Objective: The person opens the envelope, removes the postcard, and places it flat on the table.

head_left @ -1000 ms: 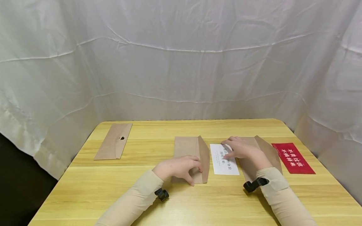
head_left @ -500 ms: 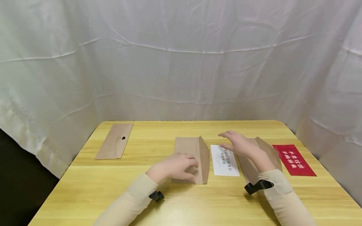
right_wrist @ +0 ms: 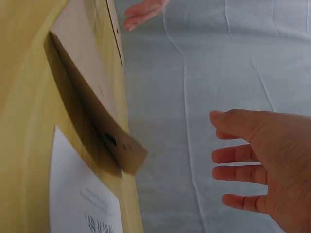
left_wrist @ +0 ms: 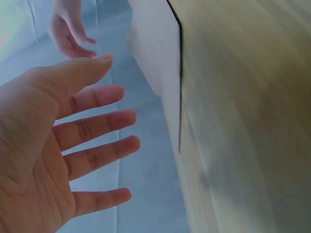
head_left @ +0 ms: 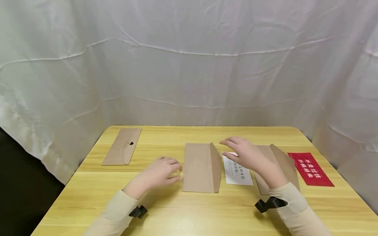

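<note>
My left hand [head_left: 159, 172] is just left of the middle brown envelope [head_left: 197, 168], fingers apart and holding nothing. That envelope lies with its pointed flap at the right, the flap lifted from the table in the right wrist view. Over the far end of a white card [head_left: 236, 175] with dark lettering is my right hand [head_left: 246, 154], its fingers extended and nothing in them. Part of the card is hidden behind it. Under the right forearm lies another brown envelope [head_left: 282, 164], flap also raised at its right. The left wrist view shows the left palm and spread fingers [left_wrist: 97, 126].
A red card [head_left: 311, 170] with white lettering lies at the right side of the wooden table [head_left: 165, 213]. At the far left is a closed brown envelope [head_left: 121, 147] with a dark mark on its flap. Pale curtains [head_left: 189, 75] hang behind the table.
My left hand has moved left, off the middle envelope and to its side. The right hand has lifted from the white card and shifted slightly left. The envelopes and cards stay in place.
</note>
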The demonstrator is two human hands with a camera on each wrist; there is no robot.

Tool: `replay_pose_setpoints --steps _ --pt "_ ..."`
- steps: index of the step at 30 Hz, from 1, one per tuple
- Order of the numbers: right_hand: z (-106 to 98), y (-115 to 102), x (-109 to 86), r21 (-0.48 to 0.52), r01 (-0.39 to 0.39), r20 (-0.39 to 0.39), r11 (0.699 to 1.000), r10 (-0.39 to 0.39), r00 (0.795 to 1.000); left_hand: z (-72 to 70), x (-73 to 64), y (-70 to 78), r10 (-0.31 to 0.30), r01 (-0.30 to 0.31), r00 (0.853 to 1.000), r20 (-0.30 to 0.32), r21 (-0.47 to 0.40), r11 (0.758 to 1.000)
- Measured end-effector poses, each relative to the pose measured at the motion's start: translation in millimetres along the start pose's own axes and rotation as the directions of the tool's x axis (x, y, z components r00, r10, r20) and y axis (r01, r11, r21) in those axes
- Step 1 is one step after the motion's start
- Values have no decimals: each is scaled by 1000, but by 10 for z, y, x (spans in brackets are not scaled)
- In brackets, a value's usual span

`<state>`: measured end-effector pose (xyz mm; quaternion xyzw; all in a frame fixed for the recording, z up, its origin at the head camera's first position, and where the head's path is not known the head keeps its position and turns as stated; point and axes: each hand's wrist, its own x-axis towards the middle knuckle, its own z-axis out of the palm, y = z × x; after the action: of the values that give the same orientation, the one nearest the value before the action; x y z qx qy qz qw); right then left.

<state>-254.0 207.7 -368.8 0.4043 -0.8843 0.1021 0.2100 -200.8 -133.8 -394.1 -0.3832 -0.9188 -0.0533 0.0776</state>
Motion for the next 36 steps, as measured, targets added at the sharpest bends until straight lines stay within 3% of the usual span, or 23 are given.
replay_pose_setpoints --steps 4,11,16,24,27,30,34,36 --pt "49 -112 25 -24 119 -61 993 -120 991 -11 -176 -150 -41 40 998 -54 -9 999" --pt "167 -369 48 -20 252 -57 968 -253 966 26 -338 -504 -32 31 980 -195 -5 1000" --pt "297 -499 34 -18 309 -41 951 -310 950 6 -453 -770 -156 149 968 -195 -47 988" --pt "350 -760 43 -16 352 34 936 -352 936 -38 -748 -1213 -350 343 911 -218 -68 937" --pt "348 -861 39 -6 363 63 932 -362 930 -22 -858 -1361 -406 396 888 -217 -91 914" --pt "368 -941 45 -14 390 62 921 -388 920 -23 -962 -1474 -437 427 874 -211 -92 899" --pt "417 -1037 53 -10 427 56 904 -426 903 -78 -1087 -1556 -508 498 851 -133 -107 861" --pt "445 -1078 59 -13 440 69 898 -438 896 -110 -1132 -1580 -554 546 830 -67 -113 830"
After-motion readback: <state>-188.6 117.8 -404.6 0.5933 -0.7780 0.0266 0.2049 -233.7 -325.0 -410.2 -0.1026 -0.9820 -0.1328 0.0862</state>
